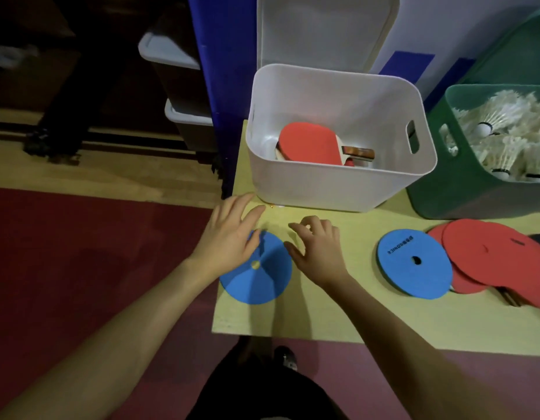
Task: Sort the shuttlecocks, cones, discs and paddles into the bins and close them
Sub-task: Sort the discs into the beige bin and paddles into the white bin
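Pale worktop [323, 313]: at its left edge the blue disc [256, 269] is pressed by the loosely spread left hand [229, 237]; the right hand [318, 247], curled and holding nothing, should lift the rim.

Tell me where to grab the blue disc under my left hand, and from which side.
Take the blue disc at its near-left rim, which seems to overhang the table corner. It lies flat and thin, so a top pinch probably finds no edge. Slide left hand fingers beneath the overhang, thumb on top.
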A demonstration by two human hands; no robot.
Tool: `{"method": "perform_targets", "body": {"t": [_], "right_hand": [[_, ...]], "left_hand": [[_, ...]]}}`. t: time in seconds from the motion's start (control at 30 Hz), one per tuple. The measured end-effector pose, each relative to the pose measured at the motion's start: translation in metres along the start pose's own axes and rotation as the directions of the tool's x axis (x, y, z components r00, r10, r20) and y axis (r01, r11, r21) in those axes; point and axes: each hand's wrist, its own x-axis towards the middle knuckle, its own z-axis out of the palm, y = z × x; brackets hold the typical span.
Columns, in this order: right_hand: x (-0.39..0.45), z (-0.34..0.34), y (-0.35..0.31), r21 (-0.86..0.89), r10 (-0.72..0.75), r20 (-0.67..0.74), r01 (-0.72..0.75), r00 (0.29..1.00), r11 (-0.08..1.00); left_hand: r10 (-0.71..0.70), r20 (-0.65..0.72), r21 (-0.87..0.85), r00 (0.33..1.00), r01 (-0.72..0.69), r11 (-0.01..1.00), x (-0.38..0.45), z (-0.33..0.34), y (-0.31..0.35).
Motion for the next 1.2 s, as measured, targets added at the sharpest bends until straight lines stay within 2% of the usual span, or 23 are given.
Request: {"method": "perform_targets", "body": {"t": [0.07,0.1,0.17,0.23,0.43,0.57,0.67,0.8,0.9,1.03,1.2], "right_hand": [[-0.005,0.016,0.002,-0.054,0.11,0.192,-0.101,0.975,0.993],[-0.006,0.023,0.004,-0.088,0.153,0.239,-0.135,0.959,0.987],[-0.009,0.034,0.003,-0.129,0.183,0.281,-0.152,0.942,0.98],[-0.012,0.042,-0.001,-0.11,0.188,0.29,-0.162,0.938,0.981],[-0.016,0.056,-0.013,0.148,0.263,0.2,-0.295,0.944,0.944],[-0.008,0.058,-0.014,0.202,0.257,0.149,-0.284,0.955,0.937],[-0.005,0.055,-0.01,0.283,0.268,0.129,-0.295,0.955,0.913],[-0.007,0.04,0.008,0.37,0.267,0.066,-0.272,0.961,0.888],[-0.013,0.017,0.033,0.46,0.295,-0.001,-0.262,0.955,0.849],[-0.026,-0.018,0.082,0.437,0.344,-0.159,-0.247,0.925,0.865],[-0.044,-0.062,0.159,0.418,0.398,-0.209,-0.286,0.894,0.862]], "left_hand": [[-0.13,0.154,0.017,0.98,0.129,0.992,-0.01,0.018,0.001],[-0.218,0.265,0.039,0.939,0.215,0.976,-0.014,0.028,0.002],[-0.347,0.456,0.098,0.82,0.341,0.935,-0.023,0.044,0.002],[-0.377,0.512,0.145,0.772,0.355,0.924,-0.029,0.056,0.004],[-0.36,0.416,0.097,0.835,0.353,0.931,-0.031,0.064,0.002],[-0.292,0.334,-0.011,0.896,0.314,0.949,-0.027,0.064,-0.011],[-0.233,0.363,-0.07,0.902,0.276,0.959,-0.019,0.062,-0.012],[-0.127,0.322,-0.185,0.938,0.194,0.963,0.003,0.056,-0.001],[-0.062,0.305,-0.297,0.95,0.156,0.942,0.029,0.057,0.021],[0.054,0.236,-0.46,0.97,0.063,0.886,0.061,0.069,0.072],[0.109,0.209,-0.495,0.972,0.009,0.869,0.103,0.09,0.15]]}}
